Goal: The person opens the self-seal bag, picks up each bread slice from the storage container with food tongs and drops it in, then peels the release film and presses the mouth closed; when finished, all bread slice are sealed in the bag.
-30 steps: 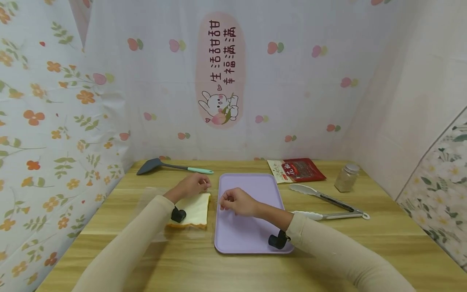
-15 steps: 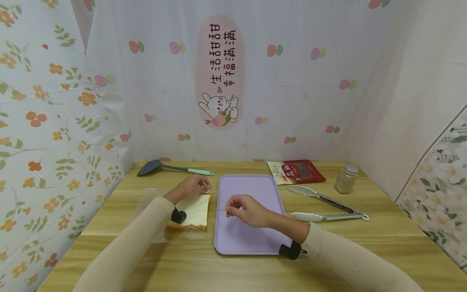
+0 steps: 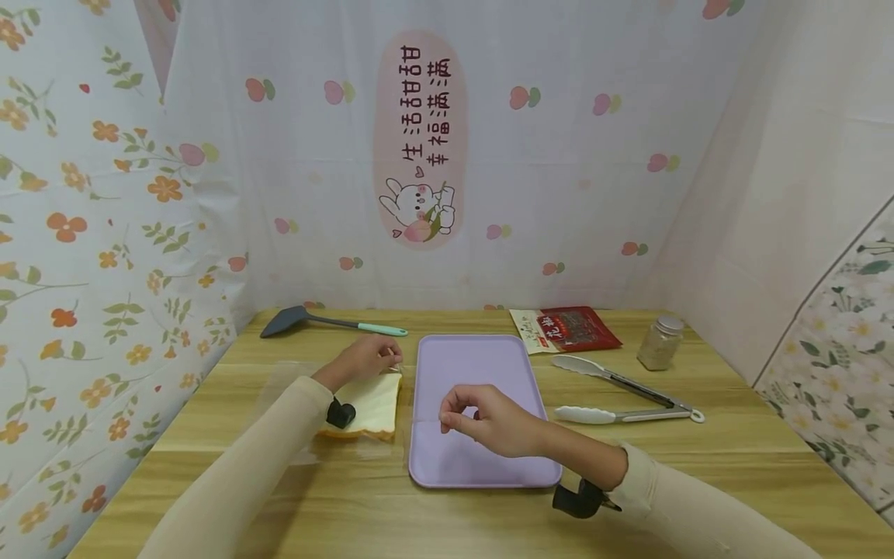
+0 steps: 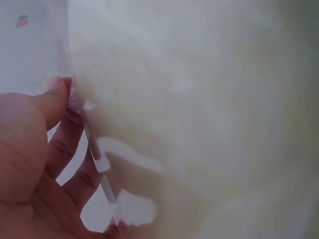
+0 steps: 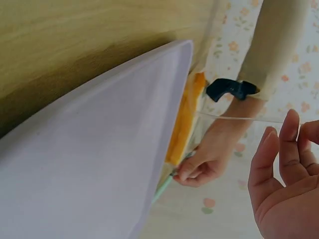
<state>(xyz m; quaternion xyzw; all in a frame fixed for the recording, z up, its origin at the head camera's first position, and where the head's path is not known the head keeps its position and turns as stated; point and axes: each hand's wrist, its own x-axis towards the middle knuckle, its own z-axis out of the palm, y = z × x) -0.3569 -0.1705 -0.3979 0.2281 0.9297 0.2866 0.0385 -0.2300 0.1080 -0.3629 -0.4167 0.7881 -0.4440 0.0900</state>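
glinting wrap (image 4: 133, 206) over blurred bread (image 4: 239, 109)

1. A slice of bread (image 3: 373, 407), pale with a browned crust, lies flat on the table (image 3: 349, 512), left of centre.
2. Clear plastic film (image 3: 279, 384) spreads out beyond its left side; the left hand (image 3: 359, 359) pinches it at the far edge.
3. A thin clear strip (image 5: 239, 118) stretches right to the right hand's (image 3: 492, 419) fingertips.
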